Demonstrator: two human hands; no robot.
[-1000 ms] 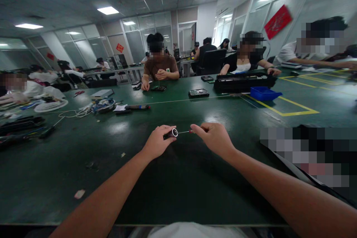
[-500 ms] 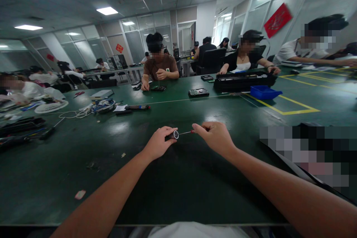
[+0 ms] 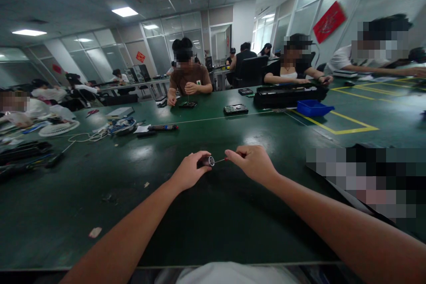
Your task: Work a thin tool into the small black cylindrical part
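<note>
Left hand (image 3: 187, 172) has its fingers wrapped round a dark cylinder (image 3: 205, 162) at the table (image 3: 199, 222), long axis roughly sideways, ringed end facing right and a bit toward the camera. Right hand (image 3: 255, 162) grips a red-tipped thin tool (image 3: 226, 159), shaft aimed at that end. Ring's turned further right than a second ago.
</note>
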